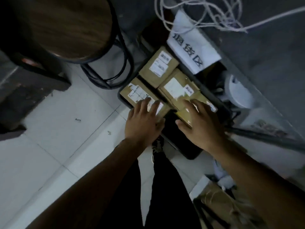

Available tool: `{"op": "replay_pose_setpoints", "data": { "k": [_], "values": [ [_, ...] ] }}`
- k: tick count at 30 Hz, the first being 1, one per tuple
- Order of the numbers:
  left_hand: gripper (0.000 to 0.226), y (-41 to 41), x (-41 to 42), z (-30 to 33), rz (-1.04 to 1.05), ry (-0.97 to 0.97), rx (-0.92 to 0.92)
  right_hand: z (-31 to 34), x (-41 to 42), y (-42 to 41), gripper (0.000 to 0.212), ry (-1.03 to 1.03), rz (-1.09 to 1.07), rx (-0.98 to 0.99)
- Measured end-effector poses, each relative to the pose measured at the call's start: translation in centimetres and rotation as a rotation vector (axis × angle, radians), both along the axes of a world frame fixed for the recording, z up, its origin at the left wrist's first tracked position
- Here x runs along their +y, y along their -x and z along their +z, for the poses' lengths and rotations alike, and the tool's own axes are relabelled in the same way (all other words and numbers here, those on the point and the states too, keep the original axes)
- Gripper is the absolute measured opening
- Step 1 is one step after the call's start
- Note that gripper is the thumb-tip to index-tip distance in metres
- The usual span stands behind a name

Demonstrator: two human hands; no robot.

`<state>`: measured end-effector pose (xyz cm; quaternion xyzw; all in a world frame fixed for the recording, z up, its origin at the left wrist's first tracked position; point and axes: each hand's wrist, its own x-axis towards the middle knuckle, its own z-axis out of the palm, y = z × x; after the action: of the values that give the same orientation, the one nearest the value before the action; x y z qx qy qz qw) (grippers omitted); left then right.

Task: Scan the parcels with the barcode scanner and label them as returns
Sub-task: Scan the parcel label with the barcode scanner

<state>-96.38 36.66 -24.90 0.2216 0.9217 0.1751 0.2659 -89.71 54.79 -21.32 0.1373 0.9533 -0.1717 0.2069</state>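
Several brown cardboard parcels with white labels lie packed in a dark crate [189, 151] on the floor. My left hand [143, 121] rests flat, fingers straight, on the front-left parcel [137, 93]. My right hand [199, 124] lies on the front-right parcel [186, 114], fingers spread over its top and thumb at its near edge. Behind them sit a parcel with several small labels [158, 66] and another with one large label [178, 87]. No barcode scanner is in view.
A round wooden stool [62, 27] with black metal legs stands at the left of the crate. A white sign with black characters [193, 48] leans behind it, white cords [206, 14] above. A white round object [239, 95] sits right; another cardboard box [222, 205] lies bottom right.
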Motion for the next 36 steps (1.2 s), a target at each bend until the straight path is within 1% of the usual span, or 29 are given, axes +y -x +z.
{"op": "replay_pose_setpoints", "data": {
  "k": [4,6,8,10,16,21,25,29,33,36],
  "values": [
    [0.064,-0.7,0.1,7.1,-0.287,-0.059,0.092,6.6,-3.3,-5.5,0.076,-0.046,-0.308,0.031],
    [0.062,-1.8,0.3,10.2,-0.459,-0.077,0.132,9.6,-5.5,-8.5,0.073,-0.064,-0.493,0.067],
    [0.062,-3.2,0.6,12.5,-0.584,-0.110,0.134,11.7,-7.5,-11.1,0.072,-0.078,-0.651,0.072],
    [0.061,-5.7,1.2,15.2,-0.757,-0.145,0.155,14.4,-9.8,-14.9,0.072,-0.091,-0.845,0.108],
    [0.054,-17.5,1.6,20.7,-1.225,-0.299,0.199,19.5,-18.5,-28.0,0.071,-0.201,-1.340,0.162],
    [0.057,-30.6,-2.0,23.4,-1.528,-0.394,0.196,21.7,-28.2,-39.2,0.069,-0.317,-1.693,0.215],
    [0.059,-40.9,-7.2,25.2,-1.697,-0.443,0.146,23.2,-36.7,-47.6,0.069,-0.417,-1.899,0.237],
    [0.059,-49.6,-12.6,27.0,-1.854,-0.503,0.164,24.3,-44.5,-54.3,0.069,-0.487,-2.074,0.201],
    [0.059,-55.4,-16.3,28.3,-1.983,-0.548,0.187,24.7,-49.9,-58.4,0.068,-0.504,-2.218,0.210],
    [0.059,-58.4,-17.6,28.3,-2.022,-0.529,0.166,24.5,-52.3,-60.4,0.069,-0.476,-2.301,0.221]
  ]
}}
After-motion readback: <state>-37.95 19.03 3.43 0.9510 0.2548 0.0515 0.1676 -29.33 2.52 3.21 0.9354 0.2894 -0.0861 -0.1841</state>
